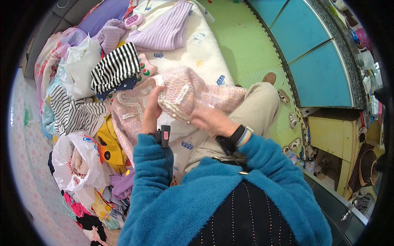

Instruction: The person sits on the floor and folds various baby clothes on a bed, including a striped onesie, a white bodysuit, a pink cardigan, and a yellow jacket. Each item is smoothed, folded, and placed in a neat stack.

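While the left hand [152,108] clasps the pink tweed jacket [180,80] by its pale-trimmed edge, the blurred right hand [213,121] is near its lower border, grip unclear; the jacket spreads over the patterned white sheet [205,47].

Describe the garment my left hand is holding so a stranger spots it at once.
Start at the white sheet with blue prints. Over it, beside the clothes heap, your left hand grips a pink jacket. Unlike its neighbours, it has a speckled, nubbly weave and whitish trim.
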Demonstrator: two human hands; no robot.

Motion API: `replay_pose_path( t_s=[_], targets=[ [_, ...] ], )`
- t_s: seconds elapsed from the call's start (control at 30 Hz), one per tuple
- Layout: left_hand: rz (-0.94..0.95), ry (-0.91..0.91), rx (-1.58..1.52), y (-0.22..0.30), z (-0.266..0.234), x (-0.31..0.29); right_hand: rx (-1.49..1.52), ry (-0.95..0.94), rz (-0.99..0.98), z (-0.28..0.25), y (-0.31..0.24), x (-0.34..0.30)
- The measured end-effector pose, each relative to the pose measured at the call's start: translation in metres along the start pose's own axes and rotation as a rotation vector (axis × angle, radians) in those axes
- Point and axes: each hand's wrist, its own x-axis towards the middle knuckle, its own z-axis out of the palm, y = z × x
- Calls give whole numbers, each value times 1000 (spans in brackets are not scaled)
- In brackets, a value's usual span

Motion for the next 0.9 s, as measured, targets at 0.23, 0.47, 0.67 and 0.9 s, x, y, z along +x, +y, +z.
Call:
replay_pose_path(
  t_s=[0.23, 0.47, 0.67, 0.9],
  targets=[
    [121, -66, -21, 2, -27, 7, -365, 202, 463, -46, 61, -6],
    [191, -99, -19, 30, -13, 21, -422, -107, 472, -64, 87, 4],
    [178, -169, -36, 40, -16, 50, -398, -196, 505, -63, 101, 11],
    [207, -54, 75, 38, -22, 70, -520, 325, 350, -114, 100, 13]
  ],
)
